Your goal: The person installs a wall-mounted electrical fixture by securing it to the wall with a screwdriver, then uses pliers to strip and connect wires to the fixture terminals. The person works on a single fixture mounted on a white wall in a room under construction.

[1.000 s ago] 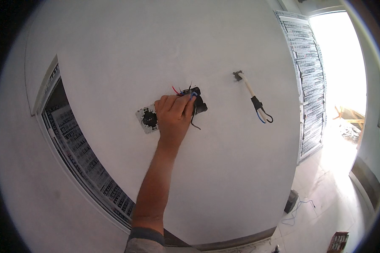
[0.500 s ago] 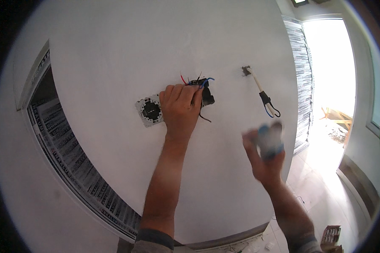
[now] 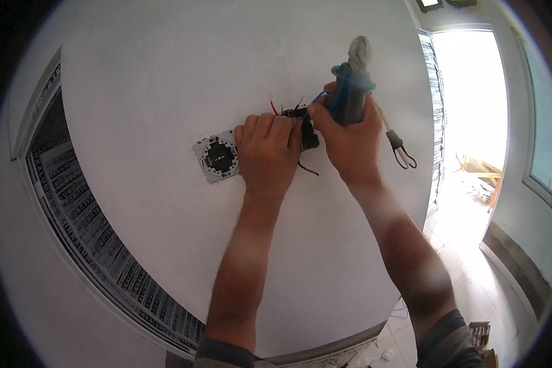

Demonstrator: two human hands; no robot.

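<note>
My left hand (image 3: 268,150) is closed against the wall, knuckles up, beside an open black wall box (image 3: 311,136). What its fingers grip is hidden behind them. To its left a socket insert (image 3: 219,156) with a pale metal frame and black centre sits on the wall. A red wire (image 3: 273,105), dark wires and a blue wire (image 3: 318,97) stick out above the hand; a dark wire (image 3: 310,170) hangs below. My right hand (image 3: 354,147) holds blue-handled pliers (image 3: 348,92), jaws upward, in its palm. Its thumb and forefinger are at the blue wire.
Right of the pliers, a white cable (image 3: 395,140) with a taped end and looped wires hangs from the wall. A film-wrapped door frame (image 3: 116,245) curves at left. A bright doorway (image 3: 472,122) is at right. Small items (image 3: 386,354) and a box (image 3: 479,334) lie on the floor below.
My right hand has come up and left with the pliers, from below the hanging cable to the wires beside the wall box. My left hand stays at the box.
</note>
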